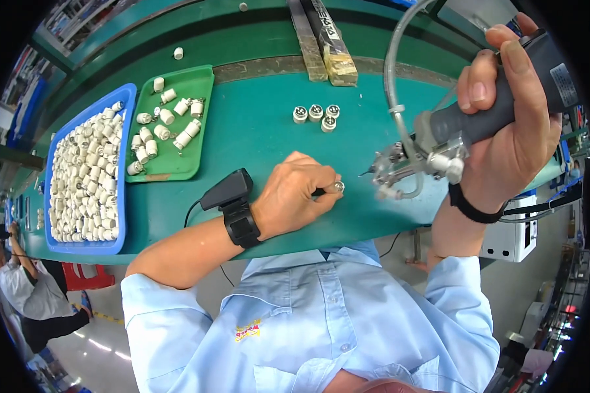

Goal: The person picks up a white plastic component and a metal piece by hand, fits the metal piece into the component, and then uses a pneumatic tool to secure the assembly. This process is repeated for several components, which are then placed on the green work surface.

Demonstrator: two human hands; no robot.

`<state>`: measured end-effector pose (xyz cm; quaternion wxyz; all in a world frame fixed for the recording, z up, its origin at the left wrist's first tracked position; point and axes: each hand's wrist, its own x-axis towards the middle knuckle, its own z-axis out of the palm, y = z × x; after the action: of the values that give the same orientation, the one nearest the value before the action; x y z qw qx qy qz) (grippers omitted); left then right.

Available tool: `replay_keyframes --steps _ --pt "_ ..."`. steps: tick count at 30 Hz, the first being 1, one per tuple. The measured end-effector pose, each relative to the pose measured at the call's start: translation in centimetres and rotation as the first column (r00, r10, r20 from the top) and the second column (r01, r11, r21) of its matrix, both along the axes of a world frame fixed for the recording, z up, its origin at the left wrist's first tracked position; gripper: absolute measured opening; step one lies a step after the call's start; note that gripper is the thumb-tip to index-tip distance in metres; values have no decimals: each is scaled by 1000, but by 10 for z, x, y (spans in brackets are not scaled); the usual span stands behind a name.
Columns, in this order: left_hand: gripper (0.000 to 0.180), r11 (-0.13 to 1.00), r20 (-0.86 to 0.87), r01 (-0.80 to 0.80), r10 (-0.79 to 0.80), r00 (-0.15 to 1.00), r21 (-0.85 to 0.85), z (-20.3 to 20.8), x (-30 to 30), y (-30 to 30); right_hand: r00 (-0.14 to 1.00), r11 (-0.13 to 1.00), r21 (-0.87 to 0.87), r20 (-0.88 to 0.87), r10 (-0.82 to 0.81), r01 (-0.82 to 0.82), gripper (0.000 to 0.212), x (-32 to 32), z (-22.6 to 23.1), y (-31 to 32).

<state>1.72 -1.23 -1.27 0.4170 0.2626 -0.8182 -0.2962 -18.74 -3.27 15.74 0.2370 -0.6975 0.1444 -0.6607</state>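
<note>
My left hand [295,193] is closed low over the green tabletop. Pinched between its thumb and fingers is a small white socket [338,187] with metal on its end, mostly hidden by the fingers. Fingers wrapped round its dark grey body, my right hand [521,105] grips a powered screwdriver [462,121]. The screwdriver's metal nose points left, its thin tip a short way right of the socket and apart from it. A clear feed hose [391,72] runs up from that nose. Several white sockets [315,112] stand upright in a cluster beyond my left hand.
On the left, a blue tray [131,124] is heaped with white sockets, beside a green tray [206,98] holding several more. Two long taped bars [337,62] lie at the back. Loose sockets rest on the rear ledge. A person [29,288] is at the far left.
</note>
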Motion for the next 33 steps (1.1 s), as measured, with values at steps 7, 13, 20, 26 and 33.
replay_keyframes --steps 7,13,20,26,33 --pt "17 999 37 0 -2 999 54 2 0 3 997 998 63 70 22 -27 38 26 -13 13" --pt "20 1000 33 -7 7 999 13 -2 -1 3 996 995 95 78 -30 23 36 29 -18 14" --pt "19 1000 10 -5 5 1000 10 1 -2 3 942 937 239 160 -295 254 52 53 -10 22" --pt "18 1000 14 1 -1 1000 15 3 -4 3 951 932 243 81 -297 270 57 54 -8 25" --pt "27 993 29 -73 70 997 93 4 -2 7 942 895 337 60 -331 293 50 70 -8 31"
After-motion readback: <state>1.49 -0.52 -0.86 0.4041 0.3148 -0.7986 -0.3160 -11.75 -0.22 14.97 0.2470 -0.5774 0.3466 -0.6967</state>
